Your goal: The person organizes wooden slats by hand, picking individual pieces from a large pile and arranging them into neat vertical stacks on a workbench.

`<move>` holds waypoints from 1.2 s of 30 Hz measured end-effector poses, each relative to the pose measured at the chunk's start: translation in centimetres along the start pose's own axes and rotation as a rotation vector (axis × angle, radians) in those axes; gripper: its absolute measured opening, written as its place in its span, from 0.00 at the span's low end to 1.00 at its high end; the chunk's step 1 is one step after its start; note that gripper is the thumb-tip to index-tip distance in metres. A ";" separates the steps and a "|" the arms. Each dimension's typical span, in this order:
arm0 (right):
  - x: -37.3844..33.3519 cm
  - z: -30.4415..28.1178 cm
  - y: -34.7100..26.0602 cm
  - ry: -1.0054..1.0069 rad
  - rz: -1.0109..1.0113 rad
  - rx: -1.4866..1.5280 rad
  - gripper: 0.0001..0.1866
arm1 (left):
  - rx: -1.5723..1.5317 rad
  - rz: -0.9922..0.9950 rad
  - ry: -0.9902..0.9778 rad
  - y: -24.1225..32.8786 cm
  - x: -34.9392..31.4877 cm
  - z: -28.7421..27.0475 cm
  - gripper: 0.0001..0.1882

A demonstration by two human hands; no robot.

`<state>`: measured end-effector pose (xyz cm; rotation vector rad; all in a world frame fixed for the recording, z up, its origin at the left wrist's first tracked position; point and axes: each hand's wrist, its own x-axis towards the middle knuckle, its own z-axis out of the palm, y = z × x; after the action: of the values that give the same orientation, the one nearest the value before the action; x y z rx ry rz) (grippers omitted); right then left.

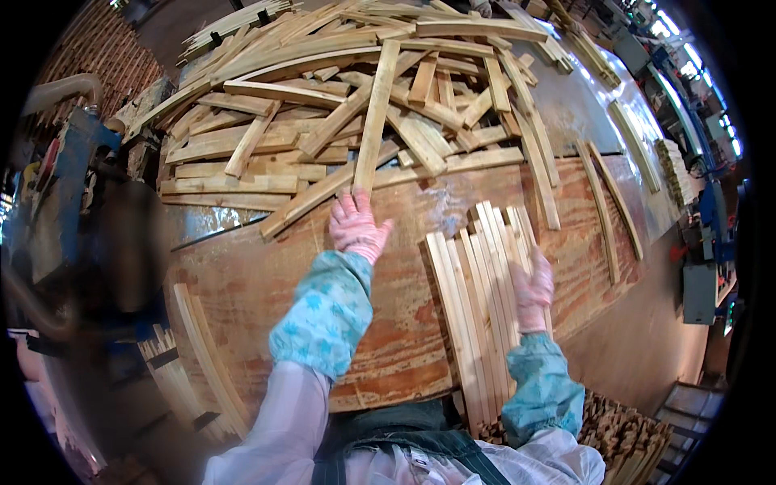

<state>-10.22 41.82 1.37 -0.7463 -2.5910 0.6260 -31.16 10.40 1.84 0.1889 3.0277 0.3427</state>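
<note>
My left hand (358, 228), in a pink-striped glove, reaches forward over the wooden tabletop with its fingers spread. Its fingertips are at the near end of a long wooden strip (378, 113) that slopes down from the pile; whether they touch it I cannot tell. A row of narrow wooden strips (477, 299) lies side by side on the right of the table, their near ends close to my body. Against the right side of this row rests my right hand (533, 289), gloved alike, its fingers stretched out along the outermost strip.
A large jumbled pile of wooden strips (323, 121) covers the far side of the table. Two loose strips (602, 214) lie at the right. Stacked sticks (622, 432) stand below the right edge, more strips (206, 356) at the near left. Blue machinery (77, 186) stands left.
</note>
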 end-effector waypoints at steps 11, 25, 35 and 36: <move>20.3 14.6 -25.8 -0.547 0.013 -0.513 0.48 | -1.651 -0.264 -0.665 -9.0 -0.5 -2.5 0.34; -4.6 1.3 -16.1 -1.152 0.695 1.419 0.35 | -2.085 -0.518 -0.423 -16.1 -21.8 -4.0 0.35; -28.8 -3.5 -19.3 -1.437 1.249 2.028 0.42 | -1.738 -0.519 -0.528 -15.1 -37.3 -3.2 0.33; -29.5 -3.9 -19.7 -1.397 1.248 1.947 0.41 | -1.608 -0.375 -0.451 -15.4 -38.2 -2.0 0.29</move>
<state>6.89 11.23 8.05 -0.9342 -0.0749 3.7135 4.67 -10.03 3.08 -0.3531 1.5251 2.0202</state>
